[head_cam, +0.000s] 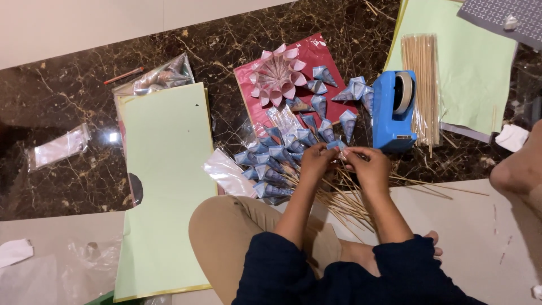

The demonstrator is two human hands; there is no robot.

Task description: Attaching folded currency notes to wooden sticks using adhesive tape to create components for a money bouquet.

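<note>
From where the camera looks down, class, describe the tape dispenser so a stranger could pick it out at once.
Start at the dark marble floor and look right of the red sheet that holds the pink paper flower. Just beyond the right hand, beside the bundle of thin sticks, stands the tape dispenser. It is the only solid, bright blue block among the small paper cones.

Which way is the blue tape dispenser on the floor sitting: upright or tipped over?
Upright. The blue tape dispenser rests on its base, its tape roll standing on edge at the top.
</note>
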